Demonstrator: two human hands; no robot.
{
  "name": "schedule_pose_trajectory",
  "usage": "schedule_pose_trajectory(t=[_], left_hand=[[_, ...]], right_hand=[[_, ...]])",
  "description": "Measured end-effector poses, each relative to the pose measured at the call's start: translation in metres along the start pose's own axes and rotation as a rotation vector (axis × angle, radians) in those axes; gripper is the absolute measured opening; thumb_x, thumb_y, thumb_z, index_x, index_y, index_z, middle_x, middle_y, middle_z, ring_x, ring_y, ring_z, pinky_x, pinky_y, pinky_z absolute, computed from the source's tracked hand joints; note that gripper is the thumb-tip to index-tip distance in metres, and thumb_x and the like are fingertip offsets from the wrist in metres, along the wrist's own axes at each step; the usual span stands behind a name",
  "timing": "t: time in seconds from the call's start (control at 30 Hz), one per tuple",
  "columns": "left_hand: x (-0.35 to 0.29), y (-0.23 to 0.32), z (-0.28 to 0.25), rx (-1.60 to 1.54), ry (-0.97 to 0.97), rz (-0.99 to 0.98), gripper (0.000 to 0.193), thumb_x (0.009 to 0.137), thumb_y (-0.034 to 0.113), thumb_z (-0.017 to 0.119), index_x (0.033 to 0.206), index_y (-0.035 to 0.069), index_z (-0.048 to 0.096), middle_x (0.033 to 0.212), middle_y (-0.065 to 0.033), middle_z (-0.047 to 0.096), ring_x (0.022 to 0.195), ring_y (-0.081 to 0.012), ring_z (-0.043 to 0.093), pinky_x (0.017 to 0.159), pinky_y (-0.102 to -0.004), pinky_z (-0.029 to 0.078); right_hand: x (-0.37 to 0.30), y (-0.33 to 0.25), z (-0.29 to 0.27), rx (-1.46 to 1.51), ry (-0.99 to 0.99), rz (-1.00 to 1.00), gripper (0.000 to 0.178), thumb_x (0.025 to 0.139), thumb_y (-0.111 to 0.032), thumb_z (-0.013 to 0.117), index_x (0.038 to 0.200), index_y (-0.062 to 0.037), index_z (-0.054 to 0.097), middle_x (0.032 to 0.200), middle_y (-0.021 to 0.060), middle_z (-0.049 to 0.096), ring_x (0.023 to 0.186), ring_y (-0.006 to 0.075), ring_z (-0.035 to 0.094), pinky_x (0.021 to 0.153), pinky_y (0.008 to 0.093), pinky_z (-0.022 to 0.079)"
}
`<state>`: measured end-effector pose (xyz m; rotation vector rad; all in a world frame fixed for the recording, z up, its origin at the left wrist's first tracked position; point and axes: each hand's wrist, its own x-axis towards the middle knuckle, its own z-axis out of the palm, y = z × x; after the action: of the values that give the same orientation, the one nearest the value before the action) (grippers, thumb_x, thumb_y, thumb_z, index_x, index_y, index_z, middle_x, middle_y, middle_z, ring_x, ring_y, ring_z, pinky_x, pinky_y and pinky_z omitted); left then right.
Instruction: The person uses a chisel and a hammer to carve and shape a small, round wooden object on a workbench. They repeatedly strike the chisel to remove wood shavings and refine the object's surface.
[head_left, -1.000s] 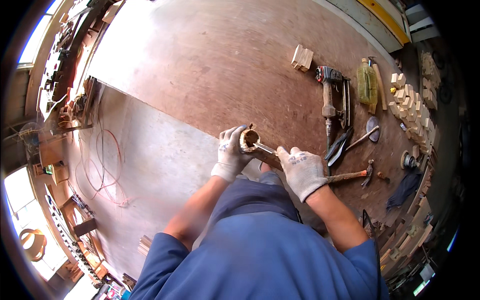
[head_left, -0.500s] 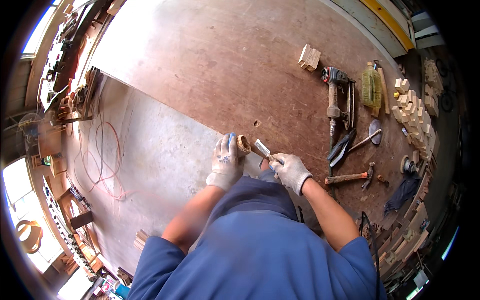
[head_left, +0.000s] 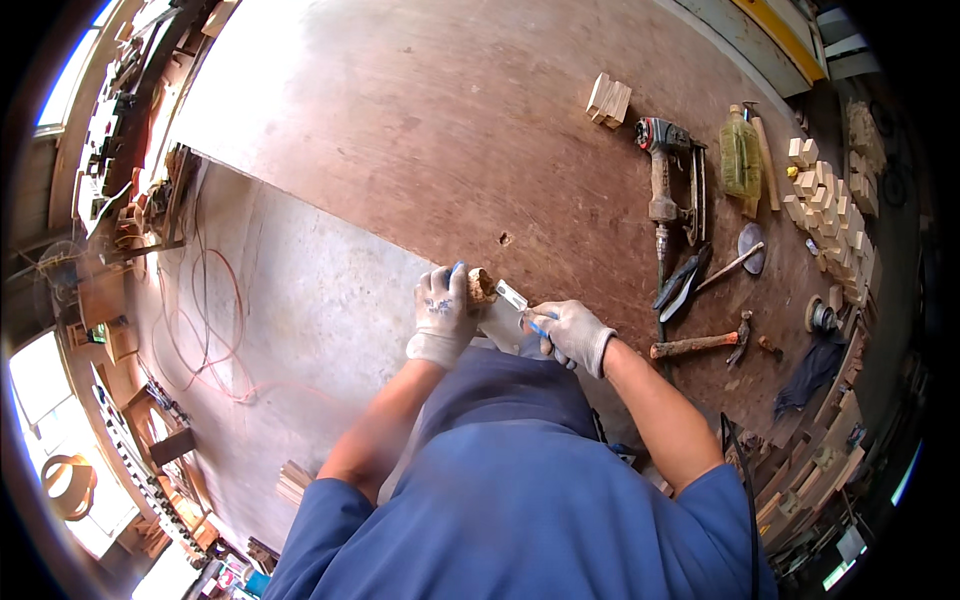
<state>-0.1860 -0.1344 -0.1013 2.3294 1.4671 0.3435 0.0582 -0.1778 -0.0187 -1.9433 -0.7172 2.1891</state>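
My left hand (head_left: 440, 312), in a pale work glove, is closed around a short, rough brown piece that looks like wood (head_left: 481, 286), near the front edge of the brown board. In my right hand (head_left: 578, 334), also gloved, is a chisel-like tool (head_left: 512, 295) with a flat metal blade; a bit of blue shows at the grip. The blade points up and left toward the rough piece, close to its right end. Whether the two touch I cannot tell. Fingers cover much of the piece and of the tool's handle.
Right on the brown board (head_left: 450, 150) lie a nail gun (head_left: 662, 185), pliers-like tools (head_left: 683, 285), a hammer (head_left: 700, 345), a bottle of yellowish liquid (head_left: 740, 160) and stacked wood blocks (head_left: 828, 215). More blocks (head_left: 608, 100) sit farther back. A looped hose (head_left: 237, 300) lies left on the grey floor.
The chisel-like tool and my right hand have shifted slightly, and more blue shows at the grip. My left hand still holds the rough piece. The whole view has moved a little.
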Motion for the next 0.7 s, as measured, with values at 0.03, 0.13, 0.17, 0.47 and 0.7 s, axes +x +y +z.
schedule_pose_trajectory(t=[0.03, 0.13, 0.17, 0.47, 0.7], left_hand=[[0.0, 0.001, 0.001, 0.0, -0.007, 0.0, 0.073, 0.074, 0.022, 0.088, 0.137, 0.006, 0.055, 0.12, -0.0181, 0.061, 0.112, -0.0413, 0.057, 0.097, -0.0553, 0.047], [0.001, 0.003, 0.002, -0.006, -0.015, -0.014, 0.068, 0.075, 0.022, 0.087, 0.133, 0.007, 0.056, 0.118, -0.0162, 0.063, 0.112, -0.0402, 0.058, 0.097, -0.055, 0.047], [0.002, 0.004, 0.002, -0.014, -0.012, -0.021, 0.067, 0.075, 0.023, 0.087, 0.132, 0.007, 0.056, 0.118, -0.0158, 0.063, 0.111, -0.04, 0.059, 0.097, -0.0547, 0.048], [0.009, 0.001, 0.001, -0.012, -0.096, -0.052, 0.064, 0.073, 0.019, 0.087, 0.129, 0.007, 0.057, 0.119, -0.0186, 0.063, 0.113, -0.0414, 0.058, 0.098, -0.0536, 0.048], [0.015, 0.001, -0.002, -0.022, -0.139, -0.088, 0.064, 0.069, 0.012, 0.083, 0.127, 0.007, 0.058, 0.12, -0.0189, 0.061, 0.115, -0.0416, 0.057, 0.1, -0.0548, 0.047]], right_hand=[[0.001, 0.0, -0.001, 0.006, -0.013, 0.006, 0.029, 0.11, -0.031, 0.054, 0.112, -0.0112, 0.074, 0.067, -0.0001, 0.058, 0.047, 0.0095, 0.048, 0.044, 0.029, 0.042], [0.002, -0.001, -0.004, 0.002, -0.018, 0.002, 0.029, 0.11, -0.031, 0.055, 0.119, -0.0117, 0.074, 0.066, -0.0006, 0.058, 0.047, 0.0096, 0.049, 0.043, 0.0288, 0.042], [0.002, -0.002, -0.004, 0.008, -0.024, 0.01, 0.029, 0.109, -0.031, 0.055, 0.122, -0.0119, 0.074, 0.066, -0.0005, 0.058, 0.047, 0.0096, 0.049, 0.043, 0.029, 0.042], [0.007, -0.014, -0.002, -0.005, -0.029, 0.062, 0.034, 0.109, -0.03, 0.055, 0.133, -0.0112, 0.071, 0.066, 0.0003, 0.057, 0.047, 0.0105, 0.049, 0.042, 0.0305, 0.042], [0.013, -0.013, 0.02, 0.099, 0.049, 0.092, 0.031, 0.11, -0.029, 0.056, 0.129, -0.01, 0.071, 0.065, 0.0008, 0.057, 0.046, 0.011, 0.047, 0.041, 0.0305, 0.04]])
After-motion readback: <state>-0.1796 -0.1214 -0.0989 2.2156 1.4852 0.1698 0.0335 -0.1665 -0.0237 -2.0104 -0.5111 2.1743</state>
